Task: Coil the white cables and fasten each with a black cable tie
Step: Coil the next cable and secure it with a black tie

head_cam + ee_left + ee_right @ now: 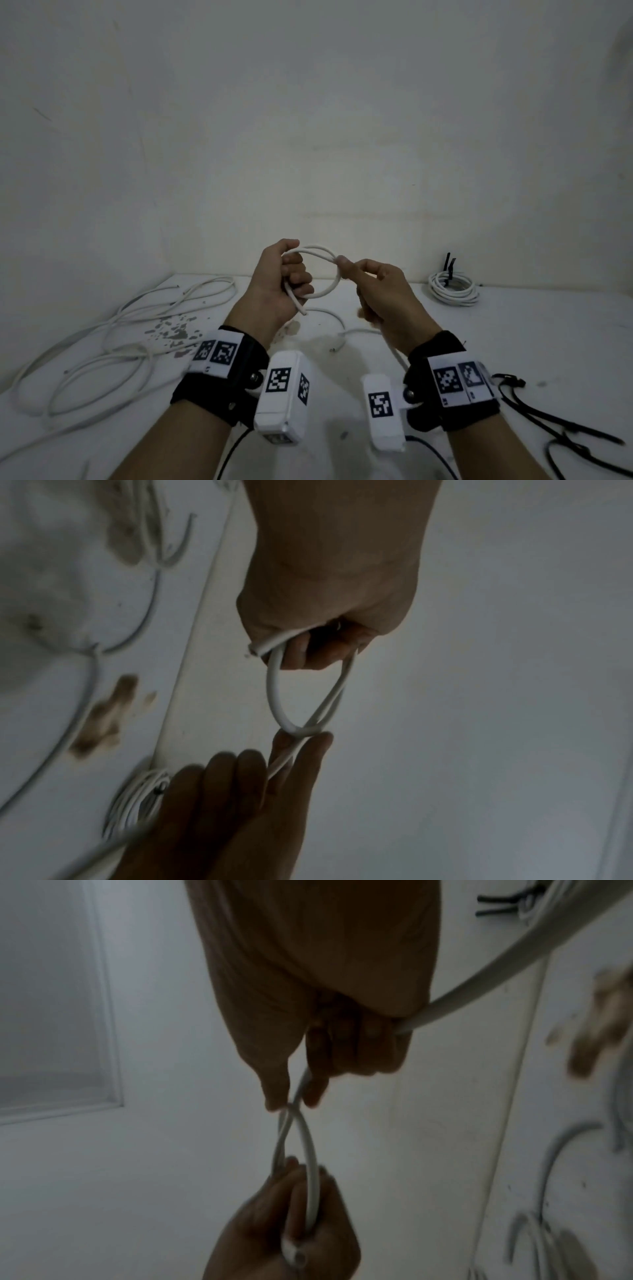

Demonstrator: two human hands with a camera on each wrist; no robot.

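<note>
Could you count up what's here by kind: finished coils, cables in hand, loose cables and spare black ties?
Tied white coil: 1
White cable looped between left hand and right hand: 1
Loose white cables at left: tangled, cannot count
Spare black ties at right: overlapping, cannot count
Total countable: 2

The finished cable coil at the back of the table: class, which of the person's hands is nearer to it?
Right. The right hand pinches the cable loop just left of the tied coil; the left hand grips the loop's far side, farther away.
</note>
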